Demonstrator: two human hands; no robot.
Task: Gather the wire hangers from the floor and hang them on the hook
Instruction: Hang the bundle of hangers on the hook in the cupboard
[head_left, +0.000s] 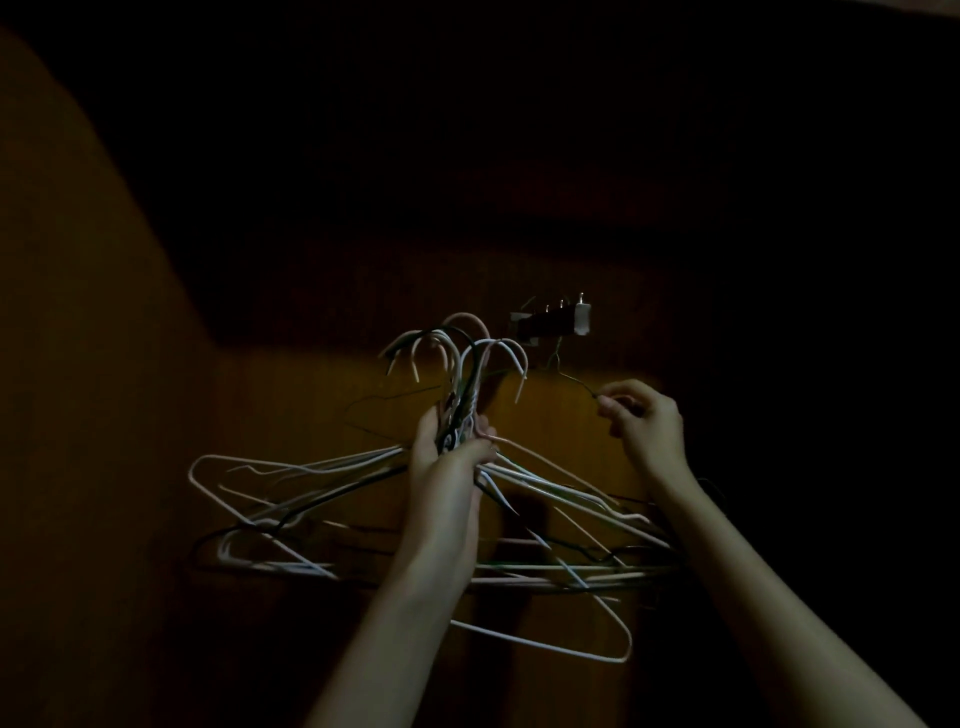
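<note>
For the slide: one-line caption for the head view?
Left hand grips bundled wire hangers below a wall hook rack; right hand pinches a thin dark wire.

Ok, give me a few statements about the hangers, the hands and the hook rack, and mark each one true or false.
1. The left hand grips the bundle of wire hangers by their necks. True.
2. The right hand is flat against the wall. False: it pinches a thin dark wire that hangs from the hook rack.
3. The bundle already hangs on the rack. False: its hooks are up beside the rack, left of it, held in the hand.
4. The hangers are mostly pale, with a few dark ones. True.
5. The rack is mounted on a brown wall. True.
</note>
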